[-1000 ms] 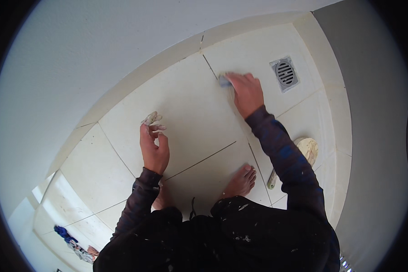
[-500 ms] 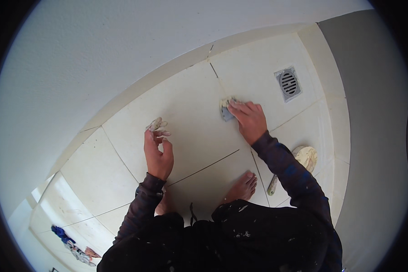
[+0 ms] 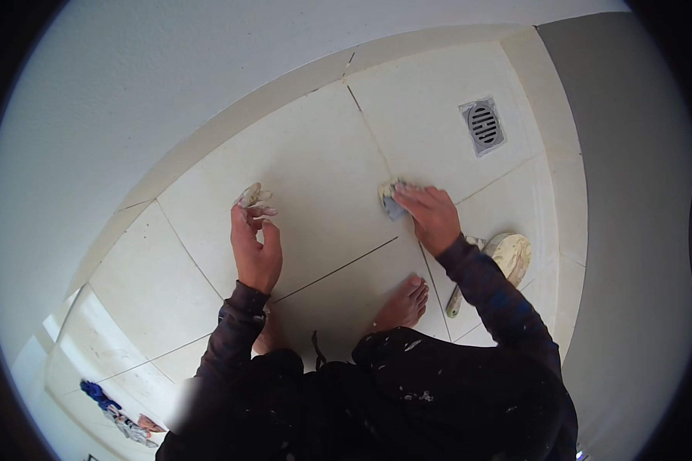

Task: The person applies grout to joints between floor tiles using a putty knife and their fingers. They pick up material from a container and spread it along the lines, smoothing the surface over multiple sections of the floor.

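Note:
My right hand (image 3: 437, 219) grips a small grey scraper (image 3: 394, 207) with cream paste along its far edge. The blade rests over a joint between the floor tiles (image 3: 307, 169). From the scraper toward the far wall, that joint (image 3: 375, 142) is filled pale, then turns dark near the skirting. My left hand (image 3: 255, 250) hovers over the tiles to the left, its fingertips smeared with the same paste. Its fingers are loosely bent and apart, with nothing seen in them. Another dark joint (image 3: 338, 266) runs just beyond my bare feet (image 3: 404, 303).
A round container of cream paste (image 3: 510, 255) sits right of my right forearm, partly hidden by it. A tool handle (image 3: 453, 302) lies beside it. A grey floor drain (image 3: 484, 125) is at the far right. Crumpled cloths (image 3: 123, 419) lie at lower left. Walls close in ahead and right.
My right hand has drawn the scraper slightly nearer along the joint, and more pale filled joint shows behind it. My left hand stays raised. The whole view has shifted a little.

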The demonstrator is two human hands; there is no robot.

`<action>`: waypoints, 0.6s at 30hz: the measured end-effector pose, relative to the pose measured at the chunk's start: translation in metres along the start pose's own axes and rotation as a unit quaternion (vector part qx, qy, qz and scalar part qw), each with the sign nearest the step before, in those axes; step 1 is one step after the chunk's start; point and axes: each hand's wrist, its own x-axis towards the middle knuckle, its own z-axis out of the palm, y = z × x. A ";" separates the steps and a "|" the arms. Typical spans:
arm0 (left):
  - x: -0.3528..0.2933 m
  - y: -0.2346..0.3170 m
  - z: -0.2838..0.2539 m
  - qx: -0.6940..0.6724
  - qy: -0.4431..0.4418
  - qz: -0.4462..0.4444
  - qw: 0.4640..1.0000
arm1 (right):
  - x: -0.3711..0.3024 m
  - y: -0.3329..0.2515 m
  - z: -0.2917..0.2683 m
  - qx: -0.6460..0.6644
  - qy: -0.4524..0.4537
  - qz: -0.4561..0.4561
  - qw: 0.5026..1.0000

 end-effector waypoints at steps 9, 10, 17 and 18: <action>-0.004 0.006 0.006 -0.005 -0.005 0.012 1.000 | 0.003 -0.002 -0.031 0.019 0.070 0.044 0.996; -0.004 0.008 0.008 -0.005 -0.007 0.012 1.000 | 0.016 0.004 -0.024 0.018 0.071 0.046 0.996; -0.006 0.009 0.006 0.012 0.000 0.018 1.000 | -0.065 -0.015 -0.007 0.004 0.036 0.026 0.999; -0.005 0.009 0.005 0.015 -0.001 0.022 1.000 | -0.056 -0.017 -0.015 0.007 0.041 0.021 0.999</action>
